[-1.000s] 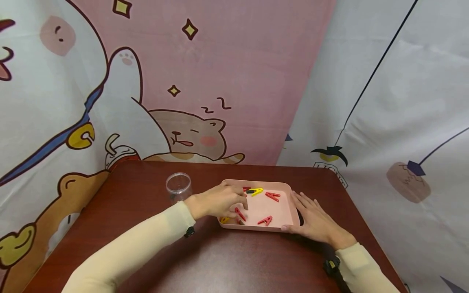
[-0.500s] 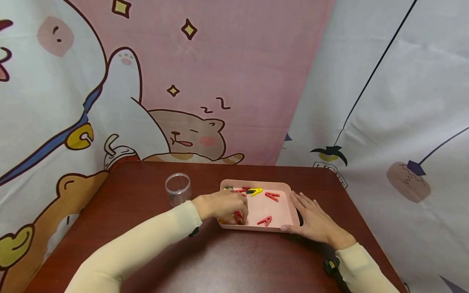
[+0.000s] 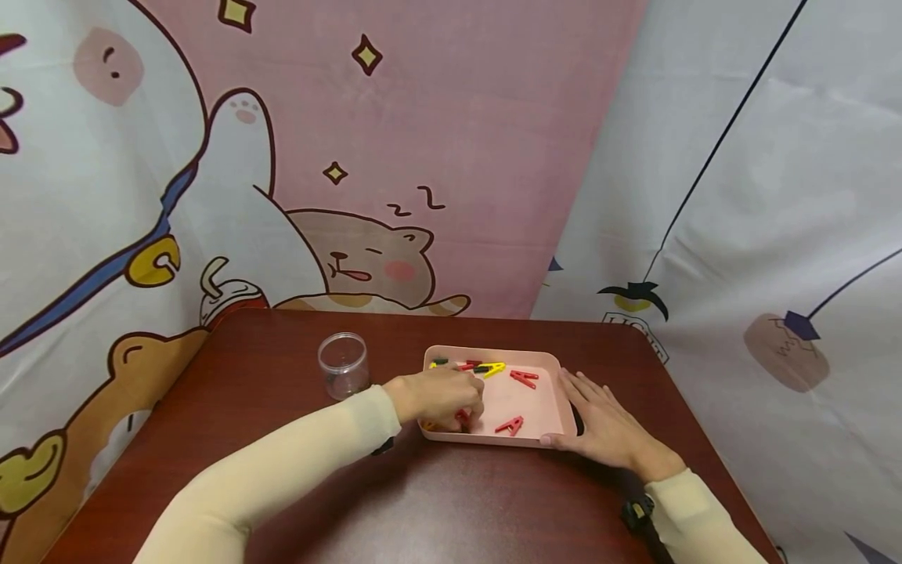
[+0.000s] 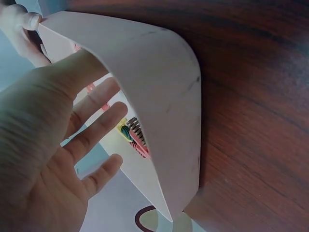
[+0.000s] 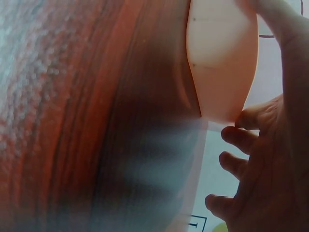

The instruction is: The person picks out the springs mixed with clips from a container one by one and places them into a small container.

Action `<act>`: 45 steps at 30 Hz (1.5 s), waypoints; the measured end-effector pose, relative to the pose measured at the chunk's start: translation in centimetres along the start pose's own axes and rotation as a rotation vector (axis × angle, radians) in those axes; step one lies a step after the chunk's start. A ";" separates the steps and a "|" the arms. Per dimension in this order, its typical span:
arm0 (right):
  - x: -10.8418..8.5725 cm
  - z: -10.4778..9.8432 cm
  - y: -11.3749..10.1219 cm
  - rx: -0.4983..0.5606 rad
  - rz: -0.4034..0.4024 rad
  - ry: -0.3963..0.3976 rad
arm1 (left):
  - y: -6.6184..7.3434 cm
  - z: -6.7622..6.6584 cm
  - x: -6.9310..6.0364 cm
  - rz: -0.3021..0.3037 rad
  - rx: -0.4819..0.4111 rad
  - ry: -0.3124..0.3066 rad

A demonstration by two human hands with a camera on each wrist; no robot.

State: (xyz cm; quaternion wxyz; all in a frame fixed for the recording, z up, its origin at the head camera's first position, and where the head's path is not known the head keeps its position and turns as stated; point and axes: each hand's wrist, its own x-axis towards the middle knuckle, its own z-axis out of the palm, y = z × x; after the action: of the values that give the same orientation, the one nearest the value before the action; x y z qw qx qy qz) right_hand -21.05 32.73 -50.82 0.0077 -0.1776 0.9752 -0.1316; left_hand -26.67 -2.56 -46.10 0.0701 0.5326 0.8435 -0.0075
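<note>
My left hand (image 3: 444, 395) reaches down into the left part of a pink tray (image 3: 546, 403), over a red clip (image 3: 462, 415) near the front. In the left wrist view the thumb tip is hidden behind the tray wall (image 4: 169, 96), while the other fingers hang loosely curved; a grip on any clip cannot be made out. My right hand (image 3: 609, 427) rests with extended fingers against the tray's right end, its thumb at the front corner. Further clips lie in the tray: a yellow clip (image 3: 495, 368), a red clip (image 3: 524, 379) and another red clip (image 3: 510, 425).
A clear plastic jar (image 3: 344, 366) stands on the brown table (image 3: 451, 501), left of the tray. Behind the table hangs a printed cloth (image 3: 451, 117) with cartoon animals.
My left hand has lowered and moved slightly right within the tray, its fingers bending downward over the clips at the front left. My right hand and the tray stay where they were.
</note>
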 end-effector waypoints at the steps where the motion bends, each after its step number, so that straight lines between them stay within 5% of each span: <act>1: 0.0 0.0 0.0 0.001 0.001 0.000 | 0.0 0.0 0.1 -0.005 0.000 0.000; 9: -0.1 0.0 0.1 0.009 0.007 0.000 | -0.2 0.0 0.2 -0.036 0.005 -0.007; 26: 0.5 0.0 0.2 0.000 -0.001 0.001 | -1.0 -0.4 -0.3 -0.131 0.025 0.081; 45: 0.1 0.1 0.1 0.008 0.011 -0.011 | -0.6 -0.2 -0.6 -0.136 -0.003 0.126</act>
State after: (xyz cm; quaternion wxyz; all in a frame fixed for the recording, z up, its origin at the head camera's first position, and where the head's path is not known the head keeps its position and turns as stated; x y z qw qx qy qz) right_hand -21.21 32.77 -50.93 0.0146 -0.1728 0.9756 -0.1345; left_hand -26.98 -3.29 -45.84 0.0168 0.4735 0.8803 0.0226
